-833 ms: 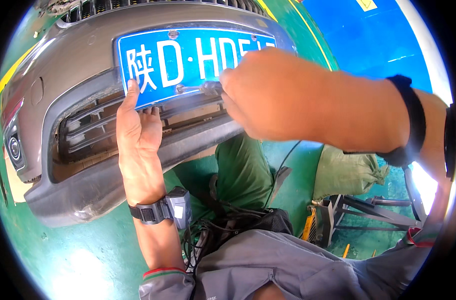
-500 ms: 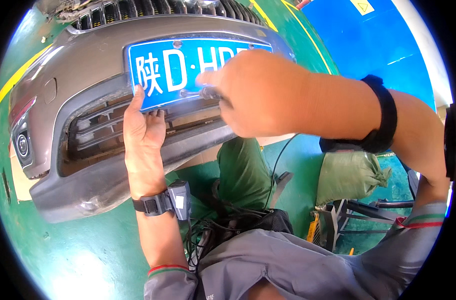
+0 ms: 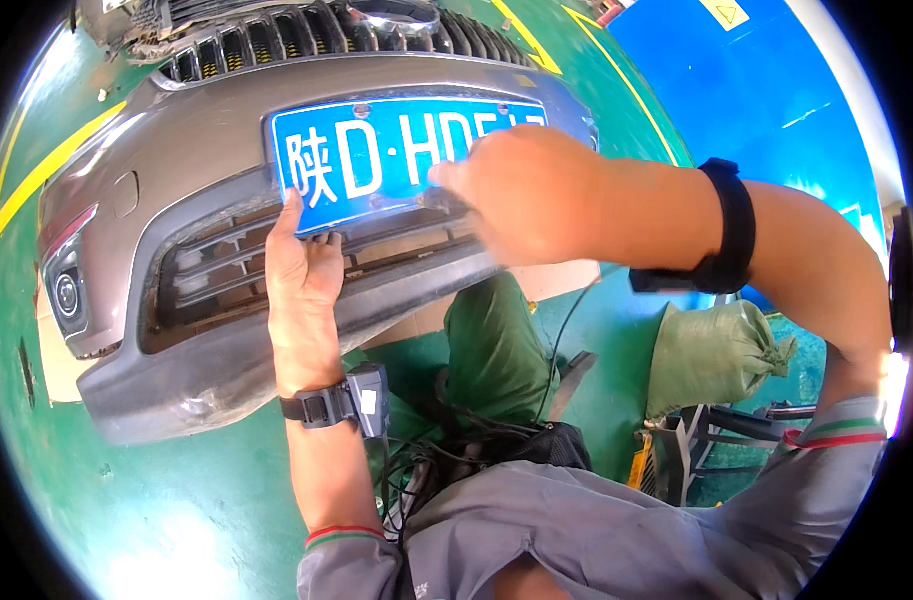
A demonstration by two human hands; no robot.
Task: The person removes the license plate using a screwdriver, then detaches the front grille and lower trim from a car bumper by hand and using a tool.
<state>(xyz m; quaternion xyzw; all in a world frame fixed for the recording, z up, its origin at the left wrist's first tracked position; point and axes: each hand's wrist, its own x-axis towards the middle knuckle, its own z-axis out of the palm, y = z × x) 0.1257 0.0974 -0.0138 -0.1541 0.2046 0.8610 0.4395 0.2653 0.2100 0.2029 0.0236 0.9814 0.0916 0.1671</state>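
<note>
A blue license plate (image 3: 362, 195) with white characters lies against the front of a brown-grey car bumper (image 3: 227, 110). My left hand (image 3: 307, 265) grips its lower left corner, thumb on the face and fingers tucked beneath the bottom edge. Over the plate's lower right part, my right hand (image 3: 537, 195) is closed and blurred by motion. Something dark shows at its fingers, too hidden to name. The right end of the plate is partly covered by this hand. Both wrists wear black straps, the left with a small grey device (image 3: 368, 398).
The bumper has a slatted lower grille (image 3: 212, 265) and a fog lamp (image 3: 67, 293); a dark upper grille (image 3: 307, 32) lies beyond. Cardboard (image 3: 62, 375) shows beneath. To the right are a green sack (image 3: 712, 355), a metal frame (image 3: 692, 450) and a large blue panel (image 3: 767, 110).
The bumper and plate sit slightly lower and farther right in view. My right hand has shifted a little right along the plate, uncovering more characters. My left hand keeps its hold.
</note>
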